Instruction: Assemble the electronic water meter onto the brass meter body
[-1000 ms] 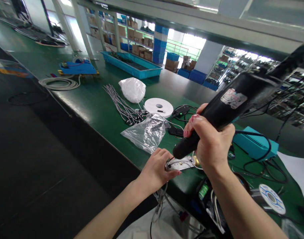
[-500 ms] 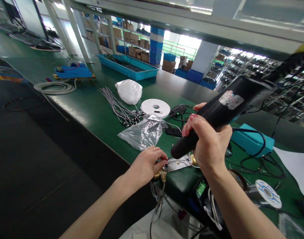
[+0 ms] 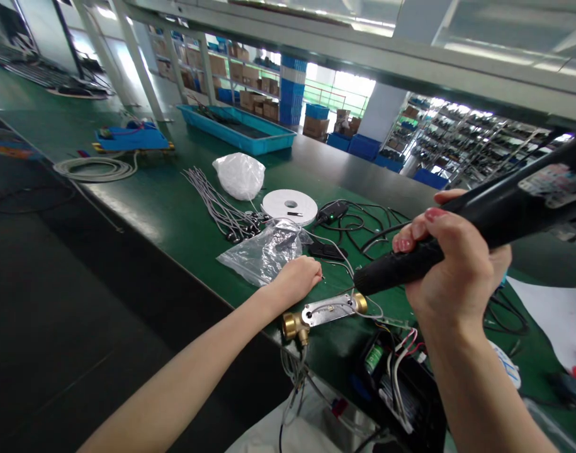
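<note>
My right hand (image 3: 457,264) is wrapped round a black electric screwdriver (image 3: 514,204), which tilts down to the left. Its thin bit points at the right end of a silver metal plate (image 3: 332,312) on a brass pipe fitting (image 3: 292,326); I cannot tell whether the tip touches. Grey cable runs along the plate. My left hand (image 3: 299,277) rests on the bench just behind the fitting, beside a clear plastic bag (image 3: 257,255). Its fingers are curled together, and whatever they pinch is hidden or too small to name.
Behind the bag lie a white reel (image 3: 288,206), a bundle of grey cables (image 3: 216,204) and a white plastic bag (image 3: 240,176). A black housing (image 3: 420,390) with wires and a green battery sits at the front edge. A blue tray (image 3: 235,129) stands farther back.
My left hand has left the plate's left end and moved back onto the bench, fingers curling in. My right hand has carried the screwdriver right, from the plate's left end to its right end.
</note>
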A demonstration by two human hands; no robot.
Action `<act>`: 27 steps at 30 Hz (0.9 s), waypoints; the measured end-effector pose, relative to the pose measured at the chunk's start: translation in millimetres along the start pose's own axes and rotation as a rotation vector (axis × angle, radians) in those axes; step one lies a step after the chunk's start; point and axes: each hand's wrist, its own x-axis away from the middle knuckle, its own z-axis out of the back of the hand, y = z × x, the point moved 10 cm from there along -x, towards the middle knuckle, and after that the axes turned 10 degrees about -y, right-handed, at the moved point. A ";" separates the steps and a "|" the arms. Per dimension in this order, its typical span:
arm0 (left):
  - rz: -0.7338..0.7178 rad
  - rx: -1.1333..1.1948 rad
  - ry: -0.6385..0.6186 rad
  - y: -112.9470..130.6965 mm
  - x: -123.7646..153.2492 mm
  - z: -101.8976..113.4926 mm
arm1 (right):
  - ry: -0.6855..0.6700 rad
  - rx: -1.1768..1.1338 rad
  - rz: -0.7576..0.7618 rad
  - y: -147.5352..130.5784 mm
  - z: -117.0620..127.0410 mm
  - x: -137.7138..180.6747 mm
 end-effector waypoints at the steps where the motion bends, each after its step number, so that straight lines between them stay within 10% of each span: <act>1: 0.000 -0.011 -0.007 -1.8 -5.7 -3.3 | -0.003 0.003 -0.009 1.0 0.5 1.0; 10: -0.045 0.085 0.188 26.6 59.8 26.1 | -0.038 -0.006 -0.062 3.3 -0.1 17.7; 14: -0.064 0.188 0.157 42.5 92.2 7.1 | -0.103 -0.097 -0.126 10.2 -15.8 28.5; 27: 0.053 0.184 0.245 31.2 88.3 -8.5 | -0.181 -0.017 -0.183 26.6 -37.9 45.4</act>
